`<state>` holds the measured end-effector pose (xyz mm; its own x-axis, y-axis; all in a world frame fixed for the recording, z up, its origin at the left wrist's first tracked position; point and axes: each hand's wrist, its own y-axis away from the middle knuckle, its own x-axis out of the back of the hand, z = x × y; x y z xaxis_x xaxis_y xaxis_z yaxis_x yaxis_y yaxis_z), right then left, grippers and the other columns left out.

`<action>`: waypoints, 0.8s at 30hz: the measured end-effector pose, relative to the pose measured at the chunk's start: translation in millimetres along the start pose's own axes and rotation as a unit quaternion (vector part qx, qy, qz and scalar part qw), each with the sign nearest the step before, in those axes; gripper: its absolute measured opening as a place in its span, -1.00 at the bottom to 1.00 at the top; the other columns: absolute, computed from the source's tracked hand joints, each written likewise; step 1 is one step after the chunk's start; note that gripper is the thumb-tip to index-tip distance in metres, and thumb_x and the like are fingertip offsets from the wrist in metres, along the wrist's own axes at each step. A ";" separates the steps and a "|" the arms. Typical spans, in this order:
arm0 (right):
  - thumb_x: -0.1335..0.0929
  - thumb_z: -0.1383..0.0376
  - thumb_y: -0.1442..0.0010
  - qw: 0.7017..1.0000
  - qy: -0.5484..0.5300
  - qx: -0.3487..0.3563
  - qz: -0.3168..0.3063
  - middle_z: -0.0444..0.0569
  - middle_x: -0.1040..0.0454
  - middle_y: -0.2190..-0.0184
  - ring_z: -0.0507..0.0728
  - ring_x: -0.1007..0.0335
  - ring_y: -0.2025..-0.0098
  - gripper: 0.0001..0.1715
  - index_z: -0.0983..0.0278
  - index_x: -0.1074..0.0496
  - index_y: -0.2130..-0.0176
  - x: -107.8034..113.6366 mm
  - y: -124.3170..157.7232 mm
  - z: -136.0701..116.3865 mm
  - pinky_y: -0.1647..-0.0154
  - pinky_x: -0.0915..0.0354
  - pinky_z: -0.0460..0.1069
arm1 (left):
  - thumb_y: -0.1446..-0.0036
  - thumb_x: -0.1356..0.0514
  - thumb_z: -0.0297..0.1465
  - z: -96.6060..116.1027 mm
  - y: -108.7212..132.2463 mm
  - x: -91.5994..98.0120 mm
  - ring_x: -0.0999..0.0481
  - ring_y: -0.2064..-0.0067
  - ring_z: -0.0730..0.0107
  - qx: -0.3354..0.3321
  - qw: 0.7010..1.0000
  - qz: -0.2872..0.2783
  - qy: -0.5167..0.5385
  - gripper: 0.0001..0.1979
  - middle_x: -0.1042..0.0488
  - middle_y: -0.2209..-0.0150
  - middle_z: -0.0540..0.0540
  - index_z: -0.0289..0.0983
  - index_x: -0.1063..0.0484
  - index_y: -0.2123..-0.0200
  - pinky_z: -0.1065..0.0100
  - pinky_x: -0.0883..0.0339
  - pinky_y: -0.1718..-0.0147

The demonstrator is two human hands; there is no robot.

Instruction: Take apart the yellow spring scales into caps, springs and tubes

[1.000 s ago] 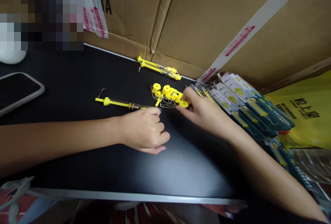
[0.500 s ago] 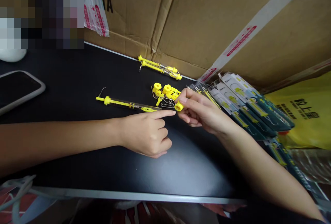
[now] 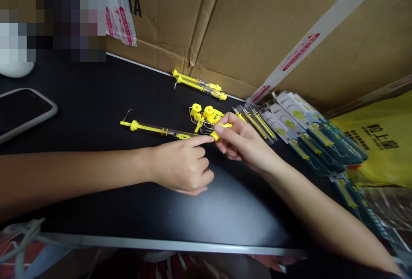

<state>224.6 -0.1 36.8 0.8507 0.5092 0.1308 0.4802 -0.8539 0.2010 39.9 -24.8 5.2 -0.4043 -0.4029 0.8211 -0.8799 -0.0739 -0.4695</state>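
Note:
My right hand (image 3: 240, 137) pinches a small yellow plastic cap (image 3: 215, 136) between thumb and fingers. The index finger of my left hand (image 3: 188, 165) stretches out, its tip at the cap. Its other fingers are curled under, hiding anything inside them. Just beyond my left hand lies a spring scale (image 3: 151, 129) with a clear tube and a wire hook; the hand covers its right end. Loose yellow caps and fittings (image 3: 208, 110) lie with bent wire hooks (image 3: 206, 128) behind my fingertips.
Two more spring scales (image 3: 199, 86) lie by the cardboard box (image 3: 273, 25). Right of my right hand are clear-wrapped scales (image 3: 257, 120) and stacked printed packages (image 3: 302, 128), beside a yellow bag (image 3: 380, 137). At left lies a phone (image 3: 25, 111) on the black table (image 3: 128, 214).
My right hand has shifted slightly left, bringing the yellow cap to my left fingertip and turning it. More of the clear-wrapped scales shows. My left hand has hardly moved.

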 end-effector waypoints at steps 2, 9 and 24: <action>-0.31 0.09 -0.18 1.000 0.001 0.002 0.000 -0.31 -0.28 0.70 -0.15 0.09 0.79 -0.69 0.19 -0.10 0.34 -1.0 0.2 1.1 0.83 0.13 -0.27 | -0.12 -0.06 -0.27 0.1 0.1 -0.1 -0.38 0.52 0.39 0.003 1.000 -0.004 0.002 -0.75 -0.41 0.61 0.01 -0.23 -0.39 0.52 0.12 -0.25 -0.04; -0.35 0.06 -0.13 1.000 -0.002 0.000 0.003 -0.33 -0.27 0.69 -0.15 0.05 0.78 -0.64 0.19 -0.11 0.32 -6.1 0.7 2.5 0.83 0.09 -0.27 | -0.09 -0.08 -0.23 0.7 0.3 -2.1 -0.38 0.53 0.38 0.009 1.000 -0.008 0.009 -0.74 -0.42 0.62 -0.01 -0.23 -0.38 0.54 0.14 -0.27 0.03; -0.34 0.09 -0.15 0.999 -0.044 0.000 0.021 -0.32 -0.29 0.69 -0.14 0.06 0.78 -0.67 0.18 -0.11 0.33 -4.0 -1.7 5.0 0.84 0.10 -0.27 | -0.14 -0.05 -0.29 -3.9 -1.6 1.9 -0.36 0.54 0.40 0.024 0.999 0.038 -0.024 -0.72 -0.38 0.63 0.02 -0.24 -0.33 0.57 0.22 -0.31 0.15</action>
<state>221.5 -1.1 31.1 0.8858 0.4609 0.0540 0.4429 -0.8744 0.1980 39.5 -21.9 8.7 -0.4562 -0.4521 0.7665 -0.8336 -0.0845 -0.5459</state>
